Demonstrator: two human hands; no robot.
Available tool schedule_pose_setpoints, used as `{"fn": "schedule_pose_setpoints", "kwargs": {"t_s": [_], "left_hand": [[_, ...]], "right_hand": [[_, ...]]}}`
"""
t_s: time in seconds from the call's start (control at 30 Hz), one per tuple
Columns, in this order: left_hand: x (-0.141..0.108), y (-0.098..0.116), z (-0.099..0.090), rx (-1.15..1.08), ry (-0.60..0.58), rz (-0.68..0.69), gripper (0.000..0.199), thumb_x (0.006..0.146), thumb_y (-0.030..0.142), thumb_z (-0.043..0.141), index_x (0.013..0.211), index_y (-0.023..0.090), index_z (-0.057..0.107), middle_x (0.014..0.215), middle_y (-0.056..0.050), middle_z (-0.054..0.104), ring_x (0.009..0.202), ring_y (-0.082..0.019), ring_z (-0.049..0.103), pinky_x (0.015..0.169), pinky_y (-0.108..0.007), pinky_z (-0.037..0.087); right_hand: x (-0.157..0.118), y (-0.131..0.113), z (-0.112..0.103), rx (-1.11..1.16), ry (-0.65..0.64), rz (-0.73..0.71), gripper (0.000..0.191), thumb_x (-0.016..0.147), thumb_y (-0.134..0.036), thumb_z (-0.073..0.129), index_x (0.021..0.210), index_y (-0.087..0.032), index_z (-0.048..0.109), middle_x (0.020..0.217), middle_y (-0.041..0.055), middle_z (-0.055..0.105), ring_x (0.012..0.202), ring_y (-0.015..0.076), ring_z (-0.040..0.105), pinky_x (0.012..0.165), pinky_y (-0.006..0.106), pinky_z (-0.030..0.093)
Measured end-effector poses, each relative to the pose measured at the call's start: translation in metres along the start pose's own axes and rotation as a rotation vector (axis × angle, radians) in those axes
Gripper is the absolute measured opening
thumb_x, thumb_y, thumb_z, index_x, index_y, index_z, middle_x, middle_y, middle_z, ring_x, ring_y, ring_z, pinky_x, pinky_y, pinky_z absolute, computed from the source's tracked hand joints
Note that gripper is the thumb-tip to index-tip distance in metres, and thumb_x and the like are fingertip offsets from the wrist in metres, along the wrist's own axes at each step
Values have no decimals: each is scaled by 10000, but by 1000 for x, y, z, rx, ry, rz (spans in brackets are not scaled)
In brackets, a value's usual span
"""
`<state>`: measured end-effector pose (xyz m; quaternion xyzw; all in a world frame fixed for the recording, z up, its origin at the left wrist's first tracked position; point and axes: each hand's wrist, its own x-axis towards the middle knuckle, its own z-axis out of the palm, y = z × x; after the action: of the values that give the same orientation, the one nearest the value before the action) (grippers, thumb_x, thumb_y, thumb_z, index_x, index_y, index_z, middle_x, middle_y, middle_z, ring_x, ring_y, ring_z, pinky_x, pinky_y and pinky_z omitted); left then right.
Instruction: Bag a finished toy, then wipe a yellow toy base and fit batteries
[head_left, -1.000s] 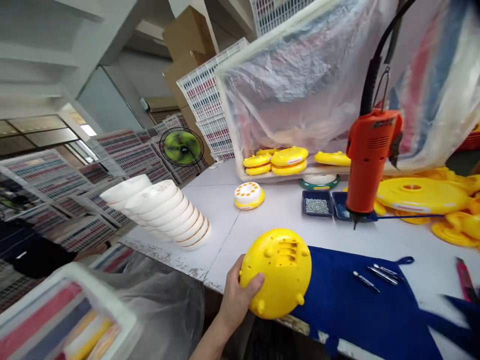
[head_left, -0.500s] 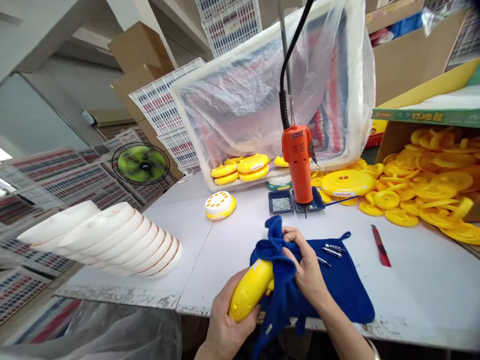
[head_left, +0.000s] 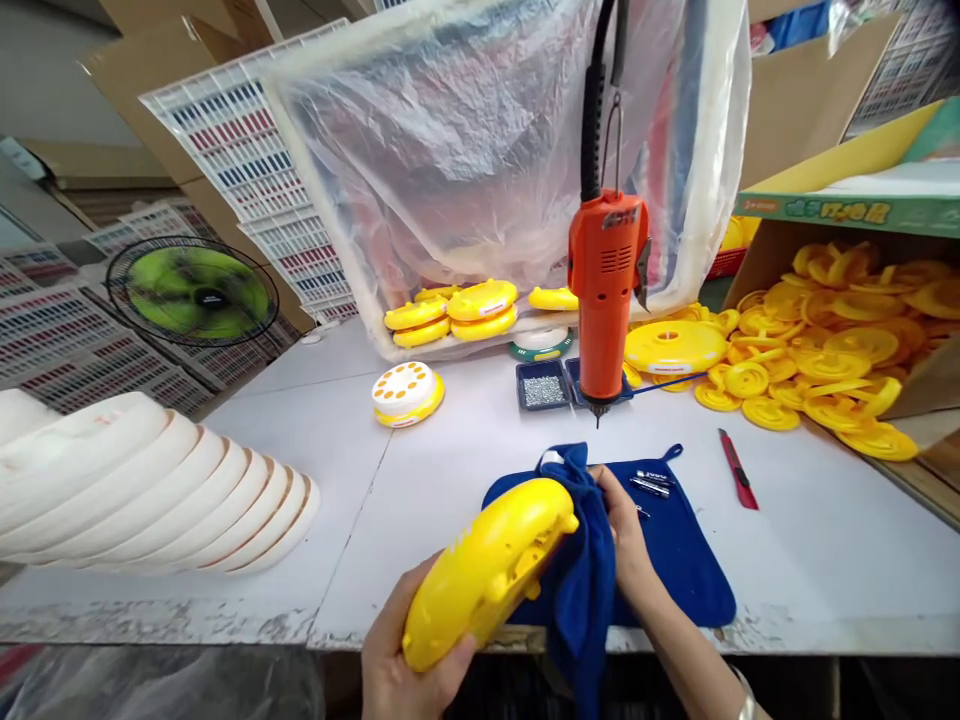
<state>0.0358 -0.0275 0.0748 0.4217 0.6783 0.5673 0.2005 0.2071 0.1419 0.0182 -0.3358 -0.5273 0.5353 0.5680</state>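
Note:
A round yellow plastic housing [head_left: 480,565], tilted on edge, is gripped at its lower left by my left hand [head_left: 409,640]. My right hand [head_left: 626,535] is closed on a blue cloth [head_left: 589,560] that hangs against the right side of the housing. Under both lies a blue mat [head_left: 690,570] with several small batteries [head_left: 651,484] on it. An orange electric screwdriver [head_left: 604,300] hangs above, its tip pointing down, over small dark trays, one holding screws [head_left: 544,391].
White bowl-like parts [head_left: 172,490] are stacked at left. A white-and-yellow round piece [head_left: 407,393] sits mid-table. A red cutter [head_left: 738,470] lies at right, near a heap of yellow parts [head_left: 825,350]. Behind stands a plastic-lined crate [head_left: 450,150]; a green fan [head_left: 195,295] is further left.
The view has shifted closer. The housing has come out from under the cloth and shows more of its surface; the cloth now hangs at its right side.

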Motion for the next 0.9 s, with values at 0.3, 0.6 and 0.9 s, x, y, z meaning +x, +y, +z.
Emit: {"fn": "schedule_pose_setpoints", "kwargs": {"t_s": [0.3,0.6,0.9], "left_hand": [[43,-6,-19,359,-201,563,502,761,150,724,1242,273,651,1267,-64,685,1177,-298,640,1045,-438,513],[37,-6,-9,435,-288,730,675,740,124,742,1365,267,534,1229,-77,703,1114,-280,680,964,-361,568],[38,-14,-10,467,-328,728,723,749,106,735,1406,270,481,1243,-92,691,1091,-290,685,954,-361,567]], "right_hand": [[-25,-43,9,-176,118,-246,386,862,-197,567,1233,-298,539,1187,64,614,1075,253,607,937,369,474],[-12,-28,48,-211,-125,-222,187,895,-244,532,1076,-261,575,974,23,674,898,219,648,864,366,504],[-30,-26,51,-34,-111,-209,213,840,-149,598,1008,-277,616,1041,-13,678,1021,200,623,1039,362,390]]}}
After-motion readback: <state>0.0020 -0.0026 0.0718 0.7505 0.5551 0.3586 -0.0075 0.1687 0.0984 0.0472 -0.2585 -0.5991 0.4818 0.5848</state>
